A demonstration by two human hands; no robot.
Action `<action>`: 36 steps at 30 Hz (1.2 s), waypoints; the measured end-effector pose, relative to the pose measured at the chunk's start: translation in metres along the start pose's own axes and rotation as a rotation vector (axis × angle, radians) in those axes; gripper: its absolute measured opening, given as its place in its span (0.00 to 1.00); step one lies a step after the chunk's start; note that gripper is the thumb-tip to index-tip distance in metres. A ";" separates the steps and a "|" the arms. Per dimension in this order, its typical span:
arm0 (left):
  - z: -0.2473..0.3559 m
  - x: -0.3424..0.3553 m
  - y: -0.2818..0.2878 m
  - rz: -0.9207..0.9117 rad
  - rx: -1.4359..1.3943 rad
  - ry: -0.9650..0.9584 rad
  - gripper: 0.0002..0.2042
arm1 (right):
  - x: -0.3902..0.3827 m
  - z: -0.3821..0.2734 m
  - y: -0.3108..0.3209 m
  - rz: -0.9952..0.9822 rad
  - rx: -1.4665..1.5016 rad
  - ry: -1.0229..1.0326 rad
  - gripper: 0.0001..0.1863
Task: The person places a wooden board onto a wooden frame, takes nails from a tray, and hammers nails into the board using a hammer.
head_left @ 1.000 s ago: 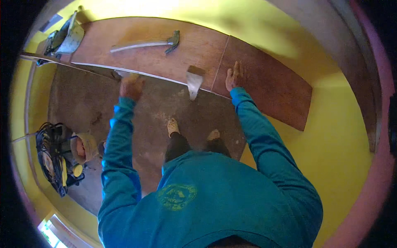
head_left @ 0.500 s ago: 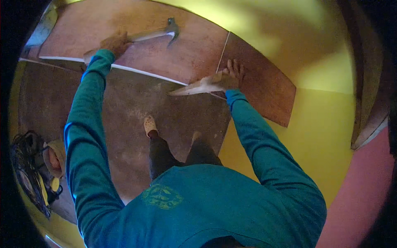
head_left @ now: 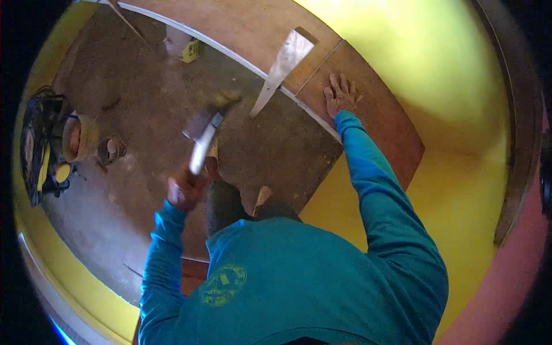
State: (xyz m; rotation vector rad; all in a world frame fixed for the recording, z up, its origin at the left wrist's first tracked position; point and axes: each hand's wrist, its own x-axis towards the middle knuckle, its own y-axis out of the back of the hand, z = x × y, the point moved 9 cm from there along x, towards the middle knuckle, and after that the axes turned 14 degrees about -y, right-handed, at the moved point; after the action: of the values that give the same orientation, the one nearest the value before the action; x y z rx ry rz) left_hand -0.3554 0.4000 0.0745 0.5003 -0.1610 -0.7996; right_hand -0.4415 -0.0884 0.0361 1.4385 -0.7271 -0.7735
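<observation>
My left hand point(head_left: 187, 191) is closed around the handle of a claw hammer point(head_left: 201, 150), held low in front of my body. Motion smears the hammer's head. My right hand point(head_left: 343, 96) lies flat with fingers spread on a reddish-brown panel point(head_left: 382, 123), close to a thin seam. Left of that hand, a pale, tapered piece of wood point(head_left: 283, 69) crosses the panel's white front edge point(head_left: 230, 53). Its broad end is over the panel, and its narrow end points down over the floor. Neither hand touches this wood.
Dark cables and a bag-like heap point(head_left: 41, 144) lie at the far left, beside a round container point(head_left: 80, 138) and a smaller can point(head_left: 110, 150). A yellow packet point(head_left: 191, 52) sits on the brown floor point(head_left: 155, 98) beyond. A yellow wall point(head_left: 460, 178) rises at the right.
My left hand has brought the hammer off the panel, back toward my body. My right hand has come away from the tapered wood and rests flat. The view has shifted.
</observation>
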 end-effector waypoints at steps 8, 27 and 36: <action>0.157 0.077 -0.098 -0.023 -0.020 -0.322 0.13 | -0.009 0.006 0.006 0.020 0.053 -0.031 0.26; 0.157 0.150 -0.146 -0.219 0.261 -0.326 0.15 | 0.000 0.018 -0.001 -0.004 -0.016 -0.071 0.26; 0.102 0.149 -0.179 -0.375 0.359 -0.041 0.20 | -0.004 -0.001 -0.001 -0.023 -0.055 -0.012 0.27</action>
State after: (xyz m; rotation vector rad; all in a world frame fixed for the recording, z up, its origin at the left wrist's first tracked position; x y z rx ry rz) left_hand -0.4008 0.1503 0.0695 0.8695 -0.2558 -1.1560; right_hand -0.4425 -0.0847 0.0354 1.3964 -0.6940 -0.8147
